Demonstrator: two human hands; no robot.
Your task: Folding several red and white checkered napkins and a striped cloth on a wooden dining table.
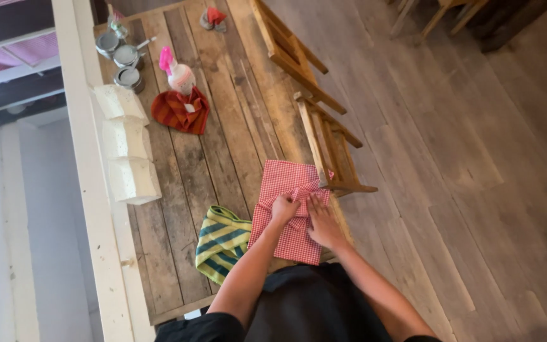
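Two hands are down on the red-and-white checked cloth, which lies near the front edge of the rough plank table, just right of a green-and-yellow striped cloth that it touches or slightly overlaps. The left hand is clenched, pinching up a bunched fold near the middle of the checked cloth; the right hand lies flat, fingers spread and palm pressing the fabric down just beside that fold. The hands are almost touching — both over the cloth's right half, where the fabric is rumpled.

A wooden chair stands tucked against the table's right edge, its top rail right at the cloth's far corner. Well apart, farther up the table, sits a red-and-orange striped cloth with a small pale figure with pink ears beside it — and three metal tins cluster near the far left corner. Three pale blocks line the white ledge along the left side.
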